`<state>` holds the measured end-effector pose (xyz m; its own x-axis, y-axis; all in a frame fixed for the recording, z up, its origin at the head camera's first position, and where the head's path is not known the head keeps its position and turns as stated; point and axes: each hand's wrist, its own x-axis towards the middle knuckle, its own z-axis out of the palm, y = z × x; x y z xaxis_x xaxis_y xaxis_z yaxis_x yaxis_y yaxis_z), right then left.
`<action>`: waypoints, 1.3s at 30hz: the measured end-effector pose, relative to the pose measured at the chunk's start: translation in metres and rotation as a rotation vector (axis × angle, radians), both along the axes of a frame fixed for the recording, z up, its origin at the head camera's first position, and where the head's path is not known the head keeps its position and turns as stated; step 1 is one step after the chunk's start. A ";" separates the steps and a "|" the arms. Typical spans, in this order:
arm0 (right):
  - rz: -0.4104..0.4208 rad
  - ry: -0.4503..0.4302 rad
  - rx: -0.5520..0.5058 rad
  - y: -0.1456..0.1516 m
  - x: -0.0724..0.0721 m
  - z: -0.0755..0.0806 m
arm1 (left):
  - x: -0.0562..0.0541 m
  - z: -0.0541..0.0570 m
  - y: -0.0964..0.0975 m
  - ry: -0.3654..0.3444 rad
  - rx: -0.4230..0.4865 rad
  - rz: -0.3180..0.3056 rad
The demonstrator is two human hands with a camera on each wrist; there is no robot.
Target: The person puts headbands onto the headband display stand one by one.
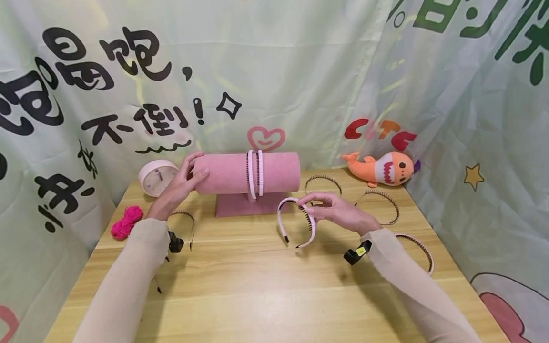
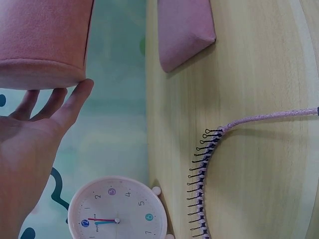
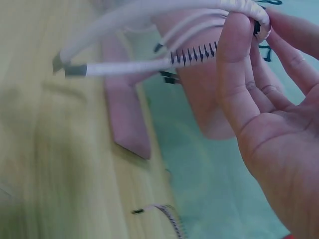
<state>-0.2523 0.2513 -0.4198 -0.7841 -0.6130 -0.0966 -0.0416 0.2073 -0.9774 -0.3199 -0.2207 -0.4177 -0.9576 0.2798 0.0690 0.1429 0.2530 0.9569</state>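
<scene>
My left hand [image 1: 182,178] rests against the left end of a pink padded roll [image 1: 279,172] on a stand; its fairly straight fingers touch the end face in the left wrist view. Two white headbands with dark combs [image 1: 255,174] hang around the roll's middle. In front of the stand's base [image 1: 227,205], my right hand [image 1: 336,212] pinches a pale pink toothed headband [image 1: 280,216] between thumb and fingers near its upper curve. Its two tips point down, above the table. In the right wrist view this headband [image 3: 144,15] is partly blurred.
To the left are a round clock [image 1: 156,177], a bright pink bow-shaped item [image 1: 127,222] and another headband [image 1: 191,228]. Several headbands lie on the right, one of them [image 1: 396,207] behind my right wrist. An orange plush shark [image 1: 381,167] sits at the back right.
</scene>
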 end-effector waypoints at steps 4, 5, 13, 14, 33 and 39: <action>-0.002 0.024 -0.043 0.011 0.000 0.007 | 0.000 -0.001 0.000 0.003 -0.003 -0.001; -0.008 0.029 -0.049 0.014 0.000 0.009 | 0.000 -0.001 0.000 0.004 -0.002 -0.002; -0.115 0.075 0.033 0.029 -0.005 0.025 | 0.001 0.000 -0.001 0.003 -0.011 0.002; -0.119 0.079 0.043 0.030 -0.005 0.027 | 0.001 0.000 -0.001 0.003 -0.012 0.003; -0.274 0.169 -0.025 0.035 -0.020 0.053 | 0.001 0.001 -0.003 -0.009 0.003 -0.002; -0.340 0.201 0.033 0.018 -0.030 0.053 | -0.001 0.000 0.000 -0.018 0.022 -0.010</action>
